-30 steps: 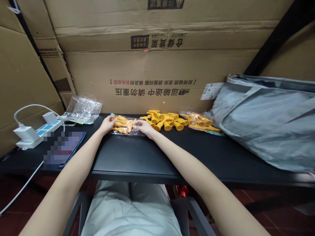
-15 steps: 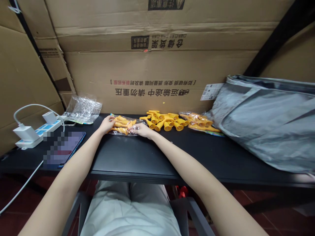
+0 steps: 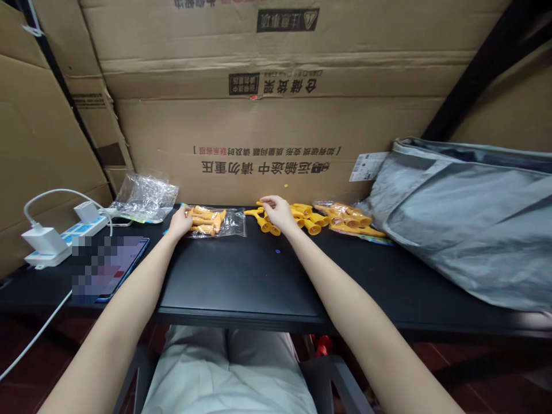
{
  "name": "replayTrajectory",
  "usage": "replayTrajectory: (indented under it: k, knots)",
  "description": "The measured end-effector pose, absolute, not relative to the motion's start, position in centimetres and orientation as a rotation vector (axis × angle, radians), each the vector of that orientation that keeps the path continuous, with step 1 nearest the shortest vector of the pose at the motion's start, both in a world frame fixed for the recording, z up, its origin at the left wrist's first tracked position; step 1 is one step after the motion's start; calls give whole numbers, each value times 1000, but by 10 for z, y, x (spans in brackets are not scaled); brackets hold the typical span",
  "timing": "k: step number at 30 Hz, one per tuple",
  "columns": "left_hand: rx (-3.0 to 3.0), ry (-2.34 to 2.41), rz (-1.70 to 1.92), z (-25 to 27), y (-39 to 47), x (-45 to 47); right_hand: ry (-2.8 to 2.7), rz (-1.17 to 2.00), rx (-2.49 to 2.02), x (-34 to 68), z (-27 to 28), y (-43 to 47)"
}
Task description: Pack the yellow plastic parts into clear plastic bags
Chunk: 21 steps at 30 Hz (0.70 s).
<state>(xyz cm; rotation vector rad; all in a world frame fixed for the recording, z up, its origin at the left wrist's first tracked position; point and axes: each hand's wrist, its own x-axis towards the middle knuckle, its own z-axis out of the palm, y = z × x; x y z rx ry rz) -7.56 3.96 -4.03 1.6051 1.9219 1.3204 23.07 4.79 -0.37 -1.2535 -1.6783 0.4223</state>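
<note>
**While the left hand (image 3: 180,223) pins the bag (image 3: 234,223), the right hand (image 3: 279,211) is in the pile (image 3: 313,226)**

Because only one end of the bag is held, its loose right half could well slide or fold if the left hand's closed fingers slackened. The bag lies flat left of centre, with yellow pieces (image 3: 207,221) inside its left half and slack film beyond them. Whether its mouth is open I cannot tell; if it is, a tug might spill the pieces.

The right hand sits over the left part of the pile, at mid-frame, its fingers bent. Whether it grips anything is hidden. The flared yellow parts there overlap and point different ways, so a careless pull would probably drag neighbours along. A second bag (image 3: 347,217), filled with similar parts, lies just right of the pile and could get nudged too. The left forearm passes near the phone (image 3: 125,264), so a wide sweep might knock it.

The table (image 3: 237,276) is dark and smooth, which likely offers little friction. Clear wrappers (image 3: 149,194) and a power strip (image 3: 84,229) occupy the left of the frame; a grey tote (image 3: 466,213) fills the right. Printed cardboard (image 3: 276,123), its lettering upside down, walls the back, and a reddish floor (image 3: 466,362) shows dimly at lower right.
</note>
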Motion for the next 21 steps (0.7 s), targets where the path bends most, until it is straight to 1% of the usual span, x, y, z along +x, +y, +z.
replayTrajectory:
  k: [3, 9, 15, 17, 21]
  knots:
    - [1643, 1977, 1304, -37, 36, -76, -1801, 204, -1444, 244, -6, 51]
    - [1678, 1989, 1284, -37, 34, -74, -2268, -2, -1679, 240, -13, 42]
    - [1720, 2040, 1219, -37, 34, -74, -2358, -335, -1663, 225, -8, 26]
    - [1738, 2046, 1206, -37, 34, -75, -2365, -357, -1707, 220, -7, 22]
    - [1770, 2042, 1189, -37, 34, -75, -2378, -258, -1863, 212, -9, 17]
